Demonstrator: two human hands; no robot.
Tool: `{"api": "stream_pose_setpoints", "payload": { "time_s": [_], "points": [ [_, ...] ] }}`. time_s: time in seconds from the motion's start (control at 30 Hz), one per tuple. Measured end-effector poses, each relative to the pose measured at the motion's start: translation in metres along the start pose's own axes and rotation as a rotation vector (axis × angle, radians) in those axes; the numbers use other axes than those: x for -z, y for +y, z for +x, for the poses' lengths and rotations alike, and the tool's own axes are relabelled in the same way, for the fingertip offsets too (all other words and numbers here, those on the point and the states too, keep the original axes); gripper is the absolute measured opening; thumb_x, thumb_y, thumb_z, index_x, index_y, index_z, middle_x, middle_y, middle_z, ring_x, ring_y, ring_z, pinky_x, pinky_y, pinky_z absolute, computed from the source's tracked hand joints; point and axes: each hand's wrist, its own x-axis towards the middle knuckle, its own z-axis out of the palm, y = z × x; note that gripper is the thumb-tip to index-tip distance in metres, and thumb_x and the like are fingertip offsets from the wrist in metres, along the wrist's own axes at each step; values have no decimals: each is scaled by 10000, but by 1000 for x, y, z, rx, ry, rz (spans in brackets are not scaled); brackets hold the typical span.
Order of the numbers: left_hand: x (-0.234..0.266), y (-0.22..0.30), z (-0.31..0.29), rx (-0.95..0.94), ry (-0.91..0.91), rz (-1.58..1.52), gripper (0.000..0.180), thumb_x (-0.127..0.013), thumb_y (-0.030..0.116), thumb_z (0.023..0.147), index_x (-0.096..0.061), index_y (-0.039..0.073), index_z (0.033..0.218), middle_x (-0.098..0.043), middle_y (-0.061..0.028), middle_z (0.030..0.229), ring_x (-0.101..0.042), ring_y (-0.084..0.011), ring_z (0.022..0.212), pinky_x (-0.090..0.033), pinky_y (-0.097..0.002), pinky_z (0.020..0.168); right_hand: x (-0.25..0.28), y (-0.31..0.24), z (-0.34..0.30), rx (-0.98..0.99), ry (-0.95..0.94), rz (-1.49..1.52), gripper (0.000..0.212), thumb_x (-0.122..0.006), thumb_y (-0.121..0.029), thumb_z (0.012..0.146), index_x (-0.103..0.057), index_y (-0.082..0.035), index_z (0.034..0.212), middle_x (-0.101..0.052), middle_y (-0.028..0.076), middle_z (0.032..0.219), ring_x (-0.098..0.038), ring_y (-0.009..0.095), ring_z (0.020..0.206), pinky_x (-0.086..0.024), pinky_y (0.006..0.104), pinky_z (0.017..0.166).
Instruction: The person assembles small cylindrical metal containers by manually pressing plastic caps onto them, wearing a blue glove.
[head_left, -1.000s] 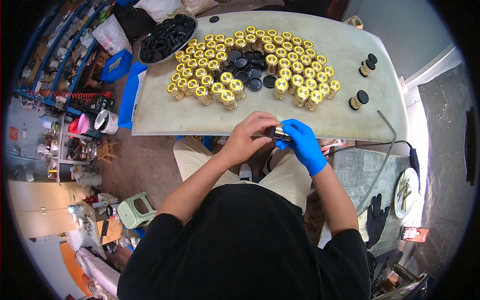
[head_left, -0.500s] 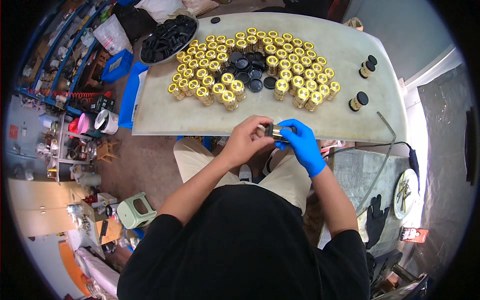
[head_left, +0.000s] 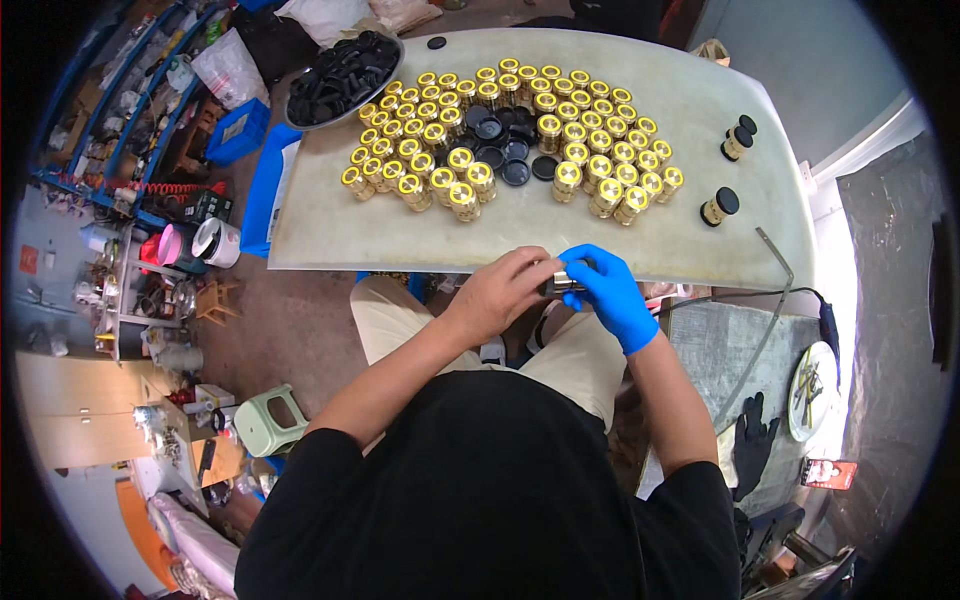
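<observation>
My left hand (head_left: 507, 293), bare, and my right hand (head_left: 603, 287), in a blue glove, meet over my lap at the near edge of the pale table (head_left: 400, 235). Between them they grip one small gold jar (head_left: 563, 283) with a dark cap; most of it is hidden by my fingers. Farther out on the table stand several gold jars (head_left: 450, 150) in a curved cluster, around a patch of loose black caps (head_left: 500, 145).
A round tray of black caps (head_left: 340, 75) sits at the table's far left. Three capped jars (head_left: 727, 170) stand apart on the right. A thin metal rod (head_left: 775, 255) and cable run by the right edge. Shelves, a blue crate (head_left: 240, 130) and a green stool (head_left: 265, 420) are on the left.
Both hands stay together on the jar with small finger shifts, as if turning the cap. Nothing on the table has moved.
</observation>
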Motion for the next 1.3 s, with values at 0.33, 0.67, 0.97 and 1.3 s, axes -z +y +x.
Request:
{"api": "stream_pose_setpoints", "payload": {
  "time_s": [0.33, 0.67, 0.97, 1.3],
  "points": [
    [-5, 0, -4, 312, -9, -252, 386, -708, 56, 946, -549, 7, 1295, -661, -122, 1060, -691, -150, 792, -574, -298, 702, 7, -4, 3, 11, -22, 35, 268, -741, -82, 902, -663, -43, 1154, -687, 41, 991, -652, 98, 892, -554, 259, 770],
    [-18, 4, -2, 425, -50, -296, 512, -770, 93, 852, -557, 48, 1315, -605, -151, 1256, -675, -300, 1039, -559, -389, 861, 8, -27, -12, 120, 125, -175, 297, -766, -117, 887, -665, -39, 1155, -673, 1, 913, -631, 79, 871, -541, 280, 755],
    [-44, -66, 39, 293, 26, 322, 483, -707, 107, 846, -580, 11, 1302, -539, -197, 1436, -462, -415, 1382, -384, -492, 1156, 97, -69, -52, 340, 763, -1245, 443, -860, -211, 726, -620, -27, 1051, -706, 222, 967, -705, 387, 892, -558, 443, 787],
    [-44, -72, 35, 311, -64, 387, 500, -727, 114, 833, -583, 6, 1299, -582, -173, 1377, -464, -374, 1391, -374, -491, 1147, 149, -63, -19, 430, 1105, -1079, 772, -871, -218, 749, -529, -38, 1417, -723, 159, 1045, -723, 314, 933, -572, 411, 822]
  ]
}}
